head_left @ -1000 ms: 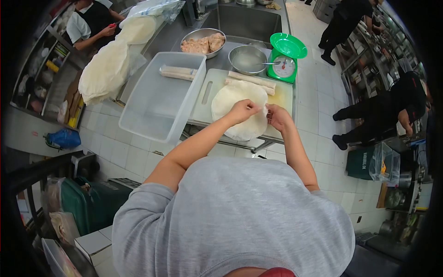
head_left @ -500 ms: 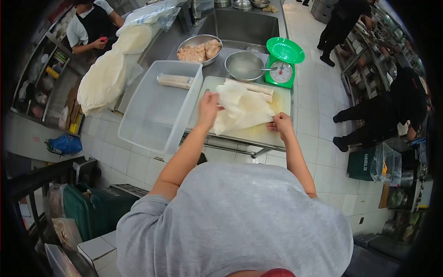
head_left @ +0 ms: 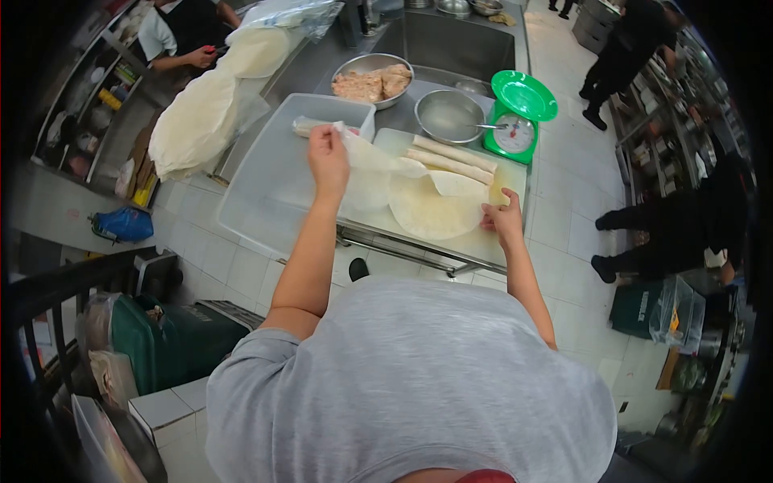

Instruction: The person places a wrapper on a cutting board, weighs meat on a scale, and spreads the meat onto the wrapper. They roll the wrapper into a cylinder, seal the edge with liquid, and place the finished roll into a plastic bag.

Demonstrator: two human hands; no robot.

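Observation:
My left hand (head_left: 328, 161) pinches one end of a thin, pale wrapper sheet (head_left: 378, 159) and holds it up over the plastic tub (head_left: 266, 181). The sheet stretches right, across the white cutting board (head_left: 503, 233). On the board lies a round wrapper (head_left: 435, 209), its right edge between the fingers of my right hand (head_left: 503, 219). Two long rolled wrappers (head_left: 455, 158) rest behind it, side by side. Inside the tub, rolls (head_left: 306, 125) are partly hidden by my left hand.
Behind the board stand a bowl of pinkish filling (head_left: 372, 80), a bowl of cloudy liquid with a spoon (head_left: 448, 115) and a green scale (head_left: 512, 133). A wrapper stack (head_left: 193, 125) lies left, near a co-worker (head_left: 189, 36). The sink (head_left: 443, 44) is farther back.
My left hand has moved left and up, drawing the sheet away from the round wrapper and uncovering the rolls. My right hand stays at the wrapper's right edge. The whole view has shifted slightly.

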